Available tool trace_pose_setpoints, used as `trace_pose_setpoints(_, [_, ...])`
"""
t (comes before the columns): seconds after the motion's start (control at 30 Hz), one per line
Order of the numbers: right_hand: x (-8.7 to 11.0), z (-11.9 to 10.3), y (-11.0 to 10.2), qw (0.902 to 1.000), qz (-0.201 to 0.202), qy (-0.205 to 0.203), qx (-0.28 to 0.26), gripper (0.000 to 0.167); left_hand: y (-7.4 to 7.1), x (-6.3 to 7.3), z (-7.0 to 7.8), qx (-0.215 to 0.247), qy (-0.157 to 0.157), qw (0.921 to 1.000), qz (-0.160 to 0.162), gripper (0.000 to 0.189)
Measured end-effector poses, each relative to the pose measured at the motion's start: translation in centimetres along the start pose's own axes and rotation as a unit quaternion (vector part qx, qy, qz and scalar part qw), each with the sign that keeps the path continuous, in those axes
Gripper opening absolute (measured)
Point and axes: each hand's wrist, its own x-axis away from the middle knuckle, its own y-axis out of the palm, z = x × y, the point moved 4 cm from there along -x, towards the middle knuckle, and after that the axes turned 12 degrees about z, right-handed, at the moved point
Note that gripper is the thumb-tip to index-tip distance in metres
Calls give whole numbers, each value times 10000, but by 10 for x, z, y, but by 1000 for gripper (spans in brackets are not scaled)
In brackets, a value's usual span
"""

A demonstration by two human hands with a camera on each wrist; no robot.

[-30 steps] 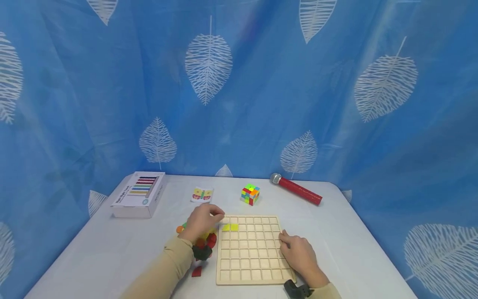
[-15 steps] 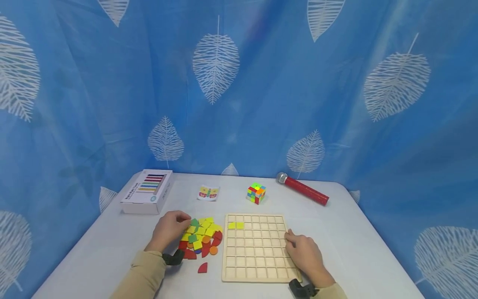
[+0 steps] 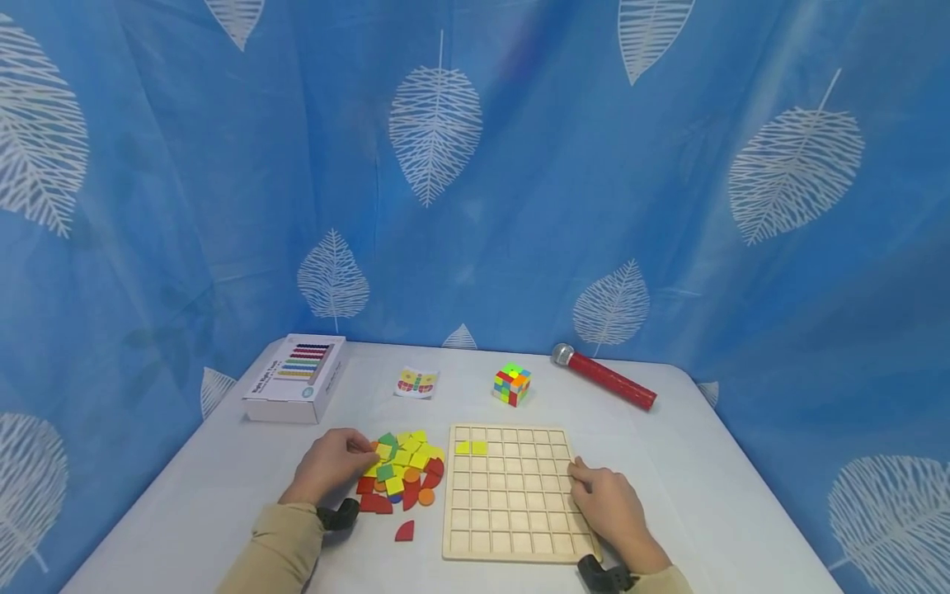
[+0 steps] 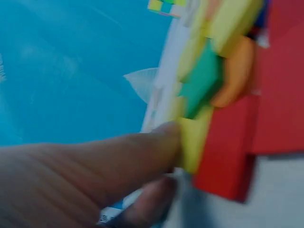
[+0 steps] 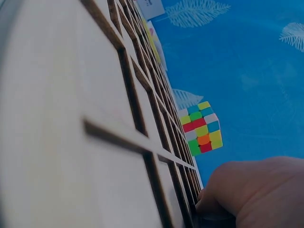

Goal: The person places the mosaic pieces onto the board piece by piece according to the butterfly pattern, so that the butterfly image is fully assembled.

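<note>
Two yellow pieces (image 3: 479,448) sit side by side in the wooden grid board (image 3: 514,478), in the first two cells of its second row from the top. The board lies flat in the lower middle of the frame. My right hand (image 3: 610,502) touches its right edge; I can't tell whether my fingers curl round the rim or only rest on it.

My left hand (image 3: 326,466), in the lower left, is at the left edge of the loose pile (image 3: 418,460), a jumble of yellow, red, green and orange shapes with a bit of blue showing, just left of the board. In the left wrist view my thumb tip meets a yellow piece (image 4: 194,147) beside a red one (image 4: 225,147); the blur keeps me from telling whether I pinch it. A red quarter-round (image 3: 404,531) lies apart, below the pile.

Across the upper part of the white table (image 3: 185,528), from left to right, are a white box (image 3: 297,375), a small printed card (image 3: 416,383), a colourful puzzle cube (image 3: 512,385) and a red microphone (image 3: 609,380). A blue curtain (image 3: 519,206) with white leaves fills the top of the frame.
</note>
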Motion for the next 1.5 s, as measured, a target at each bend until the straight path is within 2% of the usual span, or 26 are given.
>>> trace_pose_setpoints(0.27, [0, 1, -1, 10000, -50, -3, -40, 32, 3, -3, 3, -157, 103, 9992, 352, 23])
trace_pose_setpoints(0.5, [0, 1, -1, 10000, -5, -13, -7, 32, 10, 1, 10, -93, 86, 9999, 58, 24])
trace_pose_setpoints(0.8, [1, 0, 0, 10000, -32, 48, -63, 32, 11, 4, 15, -121, 221, 9997, -36, 25])
trace_pose_setpoints(1.07, [-1, -1, 0, 9999, -70, -108, -1, 31, 12, 3, 13, -46, 316, 9994, -130, 25])
trace_pose_setpoints(1.2, [-1, -2, 0, 9999, -51, -137, -14, 31, 7, 3, 14, 219, 260, 9994, -26, 22])
trace_pose_setpoints(1.33, [0, -1, 0, 9999, -27, -122, -20, 31, 5, 2, 17, 800, 199, 9965, 125, 20])
trace_pose_setpoints(1.5, [0, -1, 2, 10000, -1, -55, 20, 32, 10, 2, 22, 1344, 101, 9909, -10, 25])
